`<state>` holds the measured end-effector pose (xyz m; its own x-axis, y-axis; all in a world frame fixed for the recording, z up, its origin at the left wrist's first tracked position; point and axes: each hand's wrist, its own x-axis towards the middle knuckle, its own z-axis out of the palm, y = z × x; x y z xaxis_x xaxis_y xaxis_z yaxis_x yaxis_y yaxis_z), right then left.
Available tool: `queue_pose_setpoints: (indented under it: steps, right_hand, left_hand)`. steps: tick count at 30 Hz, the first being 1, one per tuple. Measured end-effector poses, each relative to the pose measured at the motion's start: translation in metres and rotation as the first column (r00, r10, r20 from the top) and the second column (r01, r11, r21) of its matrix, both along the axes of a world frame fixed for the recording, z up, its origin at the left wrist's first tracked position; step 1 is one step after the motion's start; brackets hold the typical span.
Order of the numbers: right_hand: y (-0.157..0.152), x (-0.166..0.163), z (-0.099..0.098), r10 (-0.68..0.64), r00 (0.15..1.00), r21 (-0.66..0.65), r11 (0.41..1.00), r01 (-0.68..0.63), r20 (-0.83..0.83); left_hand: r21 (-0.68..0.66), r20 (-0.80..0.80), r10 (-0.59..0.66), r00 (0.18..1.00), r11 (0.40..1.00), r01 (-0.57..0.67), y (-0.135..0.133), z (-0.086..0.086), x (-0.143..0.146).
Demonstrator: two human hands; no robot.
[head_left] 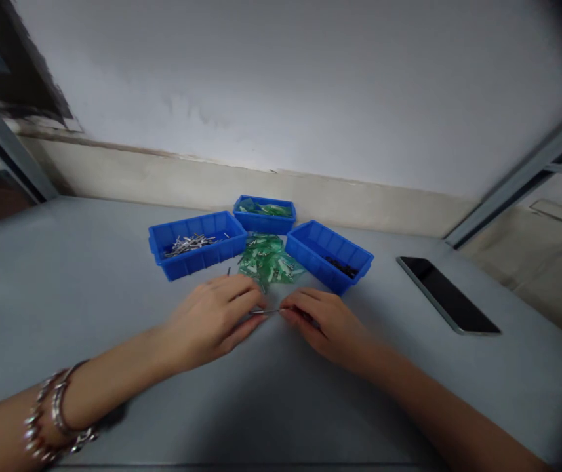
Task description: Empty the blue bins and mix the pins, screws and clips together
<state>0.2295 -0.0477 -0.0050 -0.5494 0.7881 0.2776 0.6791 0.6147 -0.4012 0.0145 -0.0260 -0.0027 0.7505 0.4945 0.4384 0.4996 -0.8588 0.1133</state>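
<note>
My left hand [214,316] and my right hand [317,321] rest on the grey table [88,282], fingertips nearly meeting. Between them both pinch a thin metal pin [265,311], one hand at each end. Just behind the hands lies a pile of small green plastic bags [268,261] with small metal parts in them. A blue bin [195,244] with several silver metal pins stands at the back left. A second blue bin [328,254] with small dark parts stands at the back right. A third blue bin [263,214] with green bags sits furthest back.
A dark phone [448,294] lies face up on the table to the right. A white wall rises behind the bins. Metal frame posts stand at the far left and far right. A beaded bracelet [52,419] is on my left wrist.
</note>
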Motion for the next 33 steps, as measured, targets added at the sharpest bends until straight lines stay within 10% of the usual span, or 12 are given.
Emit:
queue_pose_setpoints:
  steps: [33]
  right_hand:
    - [-0.0004, 0.0004, 0.0014, 0.064, 0.997, 0.01, 0.998, -0.064, -0.032]
  left_hand:
    - [-0.046, 0.009, 0.005, 1.0, 0.999, -0.005, -0.0002, -0.0038, -0.0014]
